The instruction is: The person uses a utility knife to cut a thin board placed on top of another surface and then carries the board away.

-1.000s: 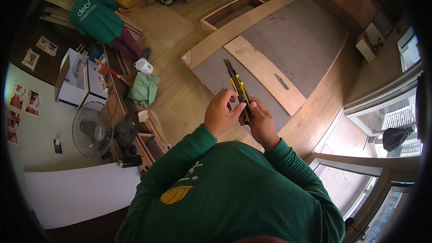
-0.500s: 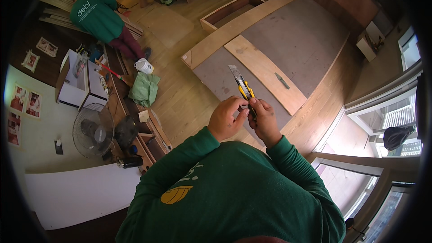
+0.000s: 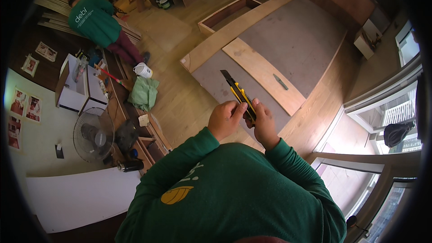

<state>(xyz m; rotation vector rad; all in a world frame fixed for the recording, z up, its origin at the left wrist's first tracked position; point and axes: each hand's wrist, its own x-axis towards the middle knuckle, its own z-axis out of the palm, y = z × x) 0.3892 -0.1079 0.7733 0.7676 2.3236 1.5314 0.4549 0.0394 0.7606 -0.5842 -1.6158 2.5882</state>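
A yellow and black snap-off utility knife (image 3: 240,94) is held up in front of my chest, its blade extended and pointing away to the upper left. My right hand (image 3: 266,128) is closed around the lower handle, with the thumb along its side. From the other side, my left hand (image 3: 223,120) pinches the handle with thumb and bent fingers. Beyond the knife lies a pale wooden plank (image 3: 258,69) on a large grey-brown panel (image 3: 301,31). On that plank rests a small dark green cutter-like tool (image 3: 280,81).
A wooden frame (image 3: 229,14) adjoins the panel. To the left are a white bucket (image 3: 143,69), a green bag (image 3: 144,93), a standing fan (image 3: 93,134) and a dark flask (image 3: 130,166). A co-worker (image 3: 92,20) stands bent at the far left. Windows (image 3: 387,130) line the right.
The knife has turned in my hands, so its blade looks darker and points more to the left. My left fingers have shifted closer onto the handle.
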